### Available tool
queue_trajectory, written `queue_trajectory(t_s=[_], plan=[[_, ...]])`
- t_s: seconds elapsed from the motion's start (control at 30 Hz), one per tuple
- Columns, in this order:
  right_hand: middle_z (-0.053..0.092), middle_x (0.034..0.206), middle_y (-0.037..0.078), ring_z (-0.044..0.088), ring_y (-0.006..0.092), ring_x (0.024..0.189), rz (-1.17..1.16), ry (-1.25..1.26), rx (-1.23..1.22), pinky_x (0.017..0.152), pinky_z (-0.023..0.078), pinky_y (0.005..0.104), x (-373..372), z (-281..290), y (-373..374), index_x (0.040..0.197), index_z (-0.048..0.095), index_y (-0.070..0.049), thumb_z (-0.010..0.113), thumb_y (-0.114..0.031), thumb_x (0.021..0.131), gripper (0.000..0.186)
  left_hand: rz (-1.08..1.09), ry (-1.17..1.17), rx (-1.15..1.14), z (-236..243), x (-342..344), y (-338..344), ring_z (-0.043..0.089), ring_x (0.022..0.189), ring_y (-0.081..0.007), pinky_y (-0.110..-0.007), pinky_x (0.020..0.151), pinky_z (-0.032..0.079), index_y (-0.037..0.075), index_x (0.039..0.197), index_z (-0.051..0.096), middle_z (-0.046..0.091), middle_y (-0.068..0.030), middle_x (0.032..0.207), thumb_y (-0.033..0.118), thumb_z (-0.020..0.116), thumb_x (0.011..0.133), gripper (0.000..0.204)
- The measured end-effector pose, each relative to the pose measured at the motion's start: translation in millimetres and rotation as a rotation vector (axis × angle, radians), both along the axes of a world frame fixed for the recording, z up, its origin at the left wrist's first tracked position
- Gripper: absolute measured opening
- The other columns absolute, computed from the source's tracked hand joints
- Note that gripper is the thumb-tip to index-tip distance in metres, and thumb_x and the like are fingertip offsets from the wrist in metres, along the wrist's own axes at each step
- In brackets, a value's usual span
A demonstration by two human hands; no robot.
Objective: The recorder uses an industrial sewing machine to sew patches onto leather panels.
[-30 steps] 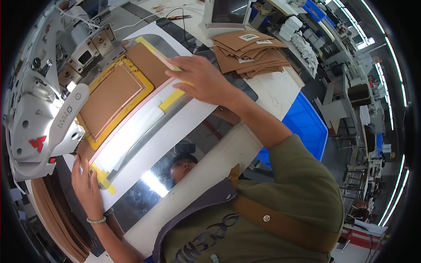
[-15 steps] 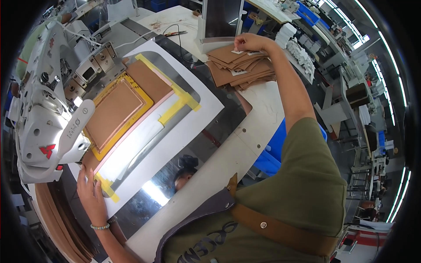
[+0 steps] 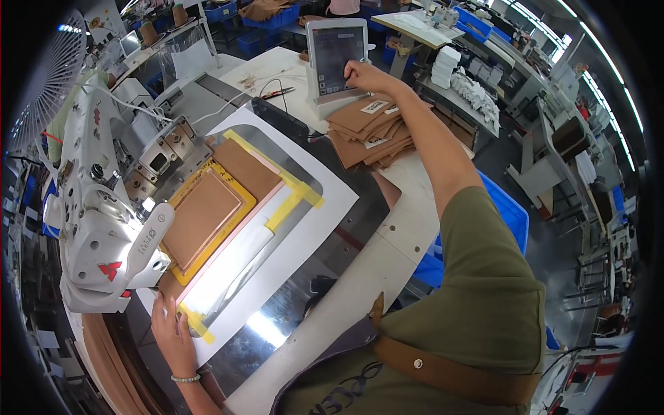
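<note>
So, the brown panel sits by the machine, with the yellow frame lying on it. Placing looks done to me; the panel hasn't come off the paper, and whether any stitching is in I can't tell. Left hand rests with fingers loosely spread at the panel's near end, gripping nothing. Right hand is curled up at the screen, nothing showing in it (can't tell if it's actually touching). Beyond, the right arm partly hides a brown stack, and the machine overhangs the panel's near end. Blue bin beside the table.
</note>
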State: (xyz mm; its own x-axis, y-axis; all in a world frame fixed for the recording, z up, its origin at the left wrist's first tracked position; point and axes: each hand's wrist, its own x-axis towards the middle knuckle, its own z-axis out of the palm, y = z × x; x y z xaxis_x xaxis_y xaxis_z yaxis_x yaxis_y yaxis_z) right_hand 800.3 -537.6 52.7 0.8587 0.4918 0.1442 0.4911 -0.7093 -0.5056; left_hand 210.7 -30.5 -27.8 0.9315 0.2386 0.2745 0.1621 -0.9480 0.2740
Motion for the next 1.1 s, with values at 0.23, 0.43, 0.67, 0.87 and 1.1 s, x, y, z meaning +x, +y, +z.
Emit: queue_trajectory(t_s=[0.23, 0.43, 0.67, 0.87, 1.1], plan=[[0.065, 0.084, 0.001, 0.062, 0.0151, 0.082, 0.118, 0.078, -0.283, 0.076, 0.049, 0.0353, -52.0, 25.5, -18.0, 0.105, 0.07, -0.004, 0.078, -0.021, 0.095, 0.021, 0.012, 0.022, 0.032, 5.9, -3.1, -1.1, 0.045, 0.153, -0.0388, -0.047, 0.126, 0.033, 0.006, 0.151, 0.062, 0.05, -0.0189, 0.165, 0.009, 0.063, 0.103, 0.048], [0.067, 0.085, 0.001, 0.06, 0.015, 0.082, 0.154, 0.261, -0.315, 0.075, 0.049, 0.0359, -45.9, 8.9, -36.2, 0.091, 0.069, -0.007, 0.08, -0.031, 0.094, 0.027, 0.012, 0.028, 0.041, 2.9, -3.4, 1.1, 0.044, 0.154, -0.0385, -0.048, 0.125, 0.033, 0.005, 0.152, 0.062, 0.05, -0.0189, 0.165, 0.01, 0.063, 0.103, 0.049], [0.063, 0.088, -0.002, 0.052, 0.0079, 0.085, 0.349, 0.07, -0.008, 0.074, 0.045, 0.0299, -60.6, 15.0, 3.2, 0.095, 0.063, -0.007, 0.074, -0.022, 0.101, 0.019, -0.01, 0.016, 0.084, 12.9, -16.0, 5.4, 0.048, 0.15, -0.0395, -0.049, 0.124, 0.035, 0.002, 0.147, 0.063, 0.054, -0.0192, 0.162, 0.009, 0.064, 0.102, 0.046], [0.069, 0.095, -0.004, 0.062, 0.0061, 0.089, 0.398, 0.062, 0.17, 0.084, 0.049, 0.0241, -160.2, 34.1, 137.6, 0.11, 0.075, -0.009, 0.072, -0.021, 0.104, 0.013, -0.058, -0.023, 0.083, 39.6, 16.7, 15.4, 0.052, 0.145, -0.0428, -0.05, 0.121, 0.039, -0.003, 0.138, 0.066, 0.06, -0.0221, 0.153, 0.01, 0.062, 0.104, 0.036], [0.078, 0.1, 0.008, 0.07, 0.0267, 0.102, 0.699, -0.215, 0.025, 0.093, 0.055, 0.0418, -238.5, -23.5, 341.1, 0.101, 0.081, -0.009, 0.073, -0.019, 0.095, 0.014, -0.103, 0.003, 0.031, 18.0, 46.4, 51.0, 0.056, 0.125, -0.048, -0.054, 0.109, 0.044, -0.009, 0.111, 0.07, 0.067, -0.0266, 0.129, 0.011, 0.055, 0.108, 0.025]])
